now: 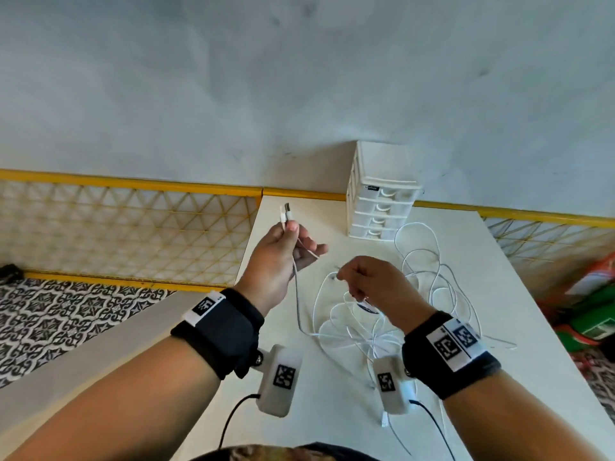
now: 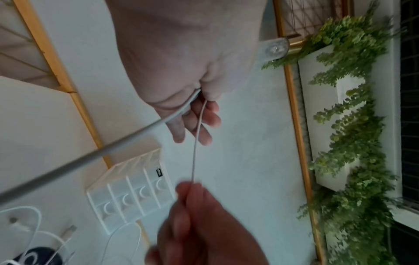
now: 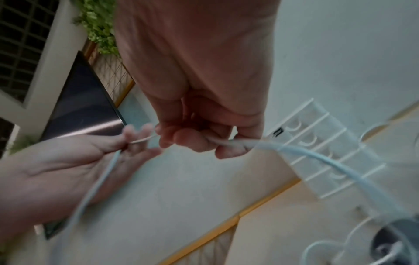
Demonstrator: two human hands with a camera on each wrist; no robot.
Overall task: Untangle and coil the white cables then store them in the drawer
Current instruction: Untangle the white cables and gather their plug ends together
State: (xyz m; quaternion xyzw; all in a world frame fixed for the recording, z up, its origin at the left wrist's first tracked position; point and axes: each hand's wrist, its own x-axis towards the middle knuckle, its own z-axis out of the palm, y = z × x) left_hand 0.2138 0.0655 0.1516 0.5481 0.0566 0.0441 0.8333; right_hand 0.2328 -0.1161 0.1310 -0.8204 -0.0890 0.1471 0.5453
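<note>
Several white cables [image 1: 429, 281] lie tangled on the white table [image 1: 519, 294]. My left hand [image 1: 289, 228] is raised above the table's left edge and grips two cable ends, their USB plugs [image 1: 287, 211] sticking up past the thumb. One thin strand [image 2: 194, 143] runs taut from my left hand [image 2: 201, 100] to my right hand [image 2: 192, 190]. Just right of the left hand, my right hand [image 1: 342, 275] pinches that strand [image 3: 294, 152] above the tangle. The white drawer unit [image 1: 379, 201] stands at the table's far edge with all its drawers closed.
A dark round object [image 1: 367, 307] lies under the cable loops by my right wrist. A loose plug [image 1: 385, 419] rests near the table's front edge. Left of the table is a drop to the patterned floor [image 1: 60, 314]. Green and orange bags [image 1: 592, 314] sit to the right.
</note>
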